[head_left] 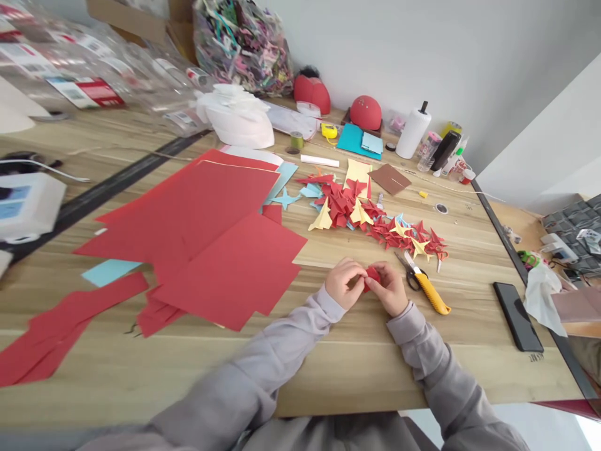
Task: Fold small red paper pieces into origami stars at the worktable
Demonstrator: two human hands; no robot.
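A small folded red paper piece (372, 277) is pinched between my two hands above the wooden table. My left hand (345, 283) grips its left side, and my right hand (389, 288) holds its right side. Just beyond my hands lies a pile of folded red, yellow and light blue paper stars (342, 203). Large red paper sheets (211, 232) are spread to the left of my hands. A yellow-handled utility knife (432, 293) and black-handled scissors (413, 279) rest right of my right hand.
A black phone (518, 316) lies near the right edge. Red paper strips (66, 326) are at the left front. Along the back stand a white stack (239, 119), a teal pad (352, 141), a white roll (413, 133) and several bottles. Clear plastic packages (94, 69) crowd the back left.
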